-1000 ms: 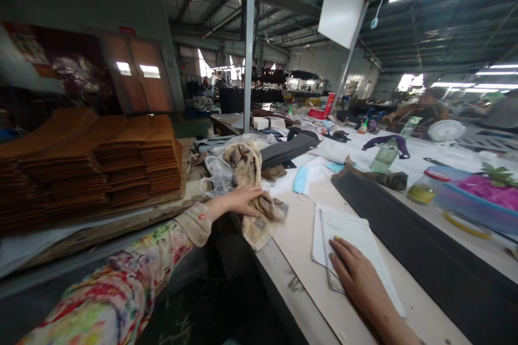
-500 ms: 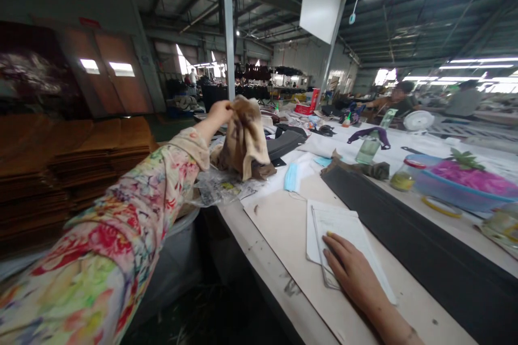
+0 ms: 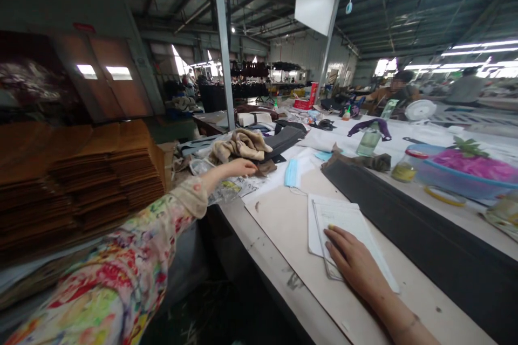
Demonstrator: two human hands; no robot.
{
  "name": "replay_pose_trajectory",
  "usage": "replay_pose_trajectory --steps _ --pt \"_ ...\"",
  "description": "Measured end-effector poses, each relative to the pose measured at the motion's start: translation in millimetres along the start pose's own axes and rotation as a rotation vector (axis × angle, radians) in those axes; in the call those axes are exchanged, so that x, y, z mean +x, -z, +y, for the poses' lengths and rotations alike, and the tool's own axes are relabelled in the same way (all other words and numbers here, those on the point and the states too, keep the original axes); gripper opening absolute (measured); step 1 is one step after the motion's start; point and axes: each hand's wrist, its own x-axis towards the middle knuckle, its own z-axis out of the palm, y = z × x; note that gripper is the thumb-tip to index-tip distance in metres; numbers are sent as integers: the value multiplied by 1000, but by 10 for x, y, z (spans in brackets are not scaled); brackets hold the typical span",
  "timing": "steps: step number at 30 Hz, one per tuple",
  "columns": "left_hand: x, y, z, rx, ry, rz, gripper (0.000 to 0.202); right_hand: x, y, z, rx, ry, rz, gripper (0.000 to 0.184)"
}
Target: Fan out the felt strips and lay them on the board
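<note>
At the near left corner of the table (image 3: 259, 245), the left hand (image 3: 238, 167) is reaching out, palm down, just in front of a crumpled tan cloth (image 3: 243, 143). Its fingers are lying close together and pointing to the right, so its grip is looking narrow; whether it is pinching anything, I cannot tell. The cloth is sitting in a loose heap behind the hand, beside a dark grey folded piece (image 3: 285, 142). A brown scrap (image 3: 267, 167) is lying right by the fingertips, and a clear plastic bag (image 3: 226, 190) is spreading under and in front of the hand. A flowered sleeve (image 3: 133, 253) is covering the left arm.

The right hand (image 3: 354, 261) is resting palm down on an open notebook (image 3: 343, 210), its grip spread loosely and holding nothing. Near the notebook, a blue face mask (image 3: 291, 172) is lying on the table, and a long dark strip (image 3: 421, 232) is running along the right side. Beyond that strip, a green bottle (image 3: 368, 143) is standing with a purple cloth (image 3: 376, 123) draping over it. To the left, tall stacks of brown sheets (image 3: 101, 172) are standing beside the arm.
</note>
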Motion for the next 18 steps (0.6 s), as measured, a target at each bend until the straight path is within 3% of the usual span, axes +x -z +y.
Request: replay_pose_trajectory --steps 3,4,7,10,14,18 --pt "-444 -256 15 -46 -77 -328 18 -1 5 -7 -11 -5 -7 40" --pt "-578 -331 10 -38 -74 -377 22 -2 3 -6 -13 -8 -5 40" --pt "-888 -498 -16 49 -22 -377 38 -9 -7 13 -18 -1 -2 40" --pt "-1033 -563 -52 187 65 -345 49 -21 -20 39 -14 23 11 39" --pt "-928 -531 -196 245 199 -359 48 -31 -29 57 0 35 26 38" --pt "-494 -362 -470 146 238 -315 44 -30 -31 60 8 31 26 38"
